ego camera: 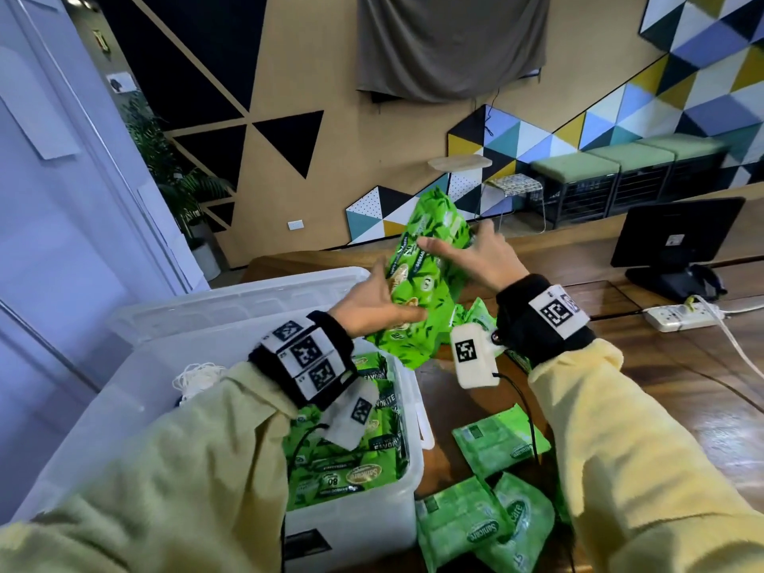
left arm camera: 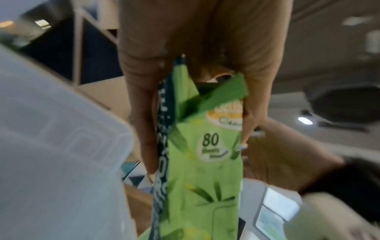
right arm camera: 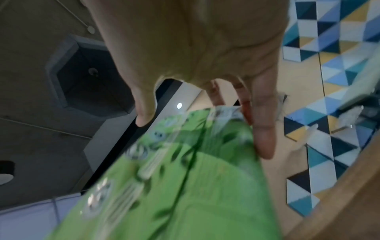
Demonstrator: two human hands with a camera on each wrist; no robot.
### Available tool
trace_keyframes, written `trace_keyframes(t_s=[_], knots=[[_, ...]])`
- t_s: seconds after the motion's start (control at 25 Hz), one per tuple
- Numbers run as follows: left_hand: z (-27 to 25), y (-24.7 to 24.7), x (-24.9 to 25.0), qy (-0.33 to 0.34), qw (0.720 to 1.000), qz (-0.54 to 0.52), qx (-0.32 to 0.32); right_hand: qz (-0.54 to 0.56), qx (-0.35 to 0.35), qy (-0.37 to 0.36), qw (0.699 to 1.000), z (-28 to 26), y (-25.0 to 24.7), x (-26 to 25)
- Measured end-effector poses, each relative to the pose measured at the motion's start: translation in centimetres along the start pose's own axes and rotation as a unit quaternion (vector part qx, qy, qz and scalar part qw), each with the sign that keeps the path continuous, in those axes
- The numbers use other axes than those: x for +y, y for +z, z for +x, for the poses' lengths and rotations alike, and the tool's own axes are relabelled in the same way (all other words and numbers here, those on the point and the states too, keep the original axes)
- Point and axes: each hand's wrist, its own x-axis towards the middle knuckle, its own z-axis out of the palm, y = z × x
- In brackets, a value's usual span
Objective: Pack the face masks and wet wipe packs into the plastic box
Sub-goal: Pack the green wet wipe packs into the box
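At the left, the clear plastic box (ego camera: 407,411) stands open on the wooden table (ego camera: 645,390), its lid (ego camera: 231,299) lying behind it. Inside you can count at least three large green wet wipe packs (ego camera: 355,469) stacked along the near wall, with a bundle of white face mask loops (ego camera: 198,380) beside them; how many masks there are cannot be told.

Above the box's far right corner, you hold one more large pack (ego camera: 430,279) in the air between both hands, tilted with its top end leaning away from you. Your left hand (ego camera: 374,306) cups its lower left side, thumb and fingers curled round the edge; the left wrist view shows the "80 sheets" label between them. Your right hand (ego camera: 483,254) presses the pack's right face with fingers spread and nearly straight, not wrapped round it.

To the right of the box, three small flat wipe packs (ego camera: 500,442) lie on the table, two of them overlapping. Another green pack (ego camera: 477,314) shows partly under your right wrist.
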Motion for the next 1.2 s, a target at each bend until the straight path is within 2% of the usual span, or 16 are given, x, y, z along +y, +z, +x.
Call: trace_keyframes(t_s=[0.08, 0.2, 0.24, 0.32, 0.44, 0.56, 0.6, 0.64, 0.72, 0.8, 0.88, 0.96, 1.0, 1.12, 1.16, 1.2], knots=[[-1.1, -2.6, -1.1, -0.01, 1.0, -0.022, 0.007, 0.014, -0.05, -0.02, 0.998, -0.3, 0.2, -0.8], [-4.2, -6.9, -3.3, -0.025, 0.997, -0.057, -0.037, 0.05, -0.191, -0.021, 0.98, -0.9, 0.8, -1.2], [-5.2, -8.2, -4.2, -0.023, 0.997, -0.059, -0.05, 0.012, -0.209, -0.048, 0.977, -0.9, 1.1, -1.4], [-6.7, -10.2, -5.6, -0.037, 0.997, -0.025, -0.066, -0.136, -0.178, -0.157, 0.962, -0.7, 1.9, -2.4], [-7.8, -12.0, -6.6, -0.042, 0.993, 0.04, -0.103, -0.228, -0.173, -0.317, 0.904, -1.0, 4.2, -6.3], [-8.2, -12.7, -6.5, -0.03, 0.985, 0.099, -0.136, -0.352, -0.216, -0.449, 0.793, -2.3, 8.0, -10.6], [-8.5, -12.6, -6.5, -0.017, 0.983, 0.11, -0.146, -0.394, -0.258, -0.444, 0.762, -2.6, 9.3, -11.5], [-8.6, -12.4, -6.7, -0.003, 0.982, 0.117, -0.148, -0.422, -0.307, -0.41, 0.748, -3.0, 10.2, -12.1], [-9.1, -12.1, -7.6, 0.024, 0.981, 0.147, -0.123, -0.439, -0.341, -0.369, 0.745, -3.4, 11.6, -12.1], [-9.6, -12.6, -9.2, 0.026, 0.986, 0.128, -0.102, -0.453, -0.269, -0.397, 0.752, -4.4, 12.1, -11.0], [-10.4, -13.7, -11.7, -0.059, 0.995, -0.051, -0.065, -0.46, -0.206, -0.421, 0.754, -5.4, 12.4, -9.3], [-10.5, -14.4, -14.2, -0.201, 0.958, -0.203, -0.023, -0.46, -0.158, -0.43, 0.76, -6.5, 12.7, -7.7], [-10.4, -14.3, -15.0, -0.238, 0.933, -0.264, -0.051, -0.434, -0.11, -0.451, 0.772, -6.9, 13.4, -6.9], [-9.9, -12.6, -13.8, -0.208, 0.845, -0.474, -0.133, -0.357, 0.023, -0.512, 0.78, -7.2, 15.0, -6.8], [-9.6, -12.2, -12.9, -0.183, 0.833, -0.505, -0.132, -0.355, 0.04, -0.523, 0.774, -7.2, 15.4, -7.0], [-9.2, -12.1, -12.3, -0.162, 0.843, -0.503, -0.106, -0.358, 0.054, -0.541, 0.759, -7.3, 15.4, -7.2]])
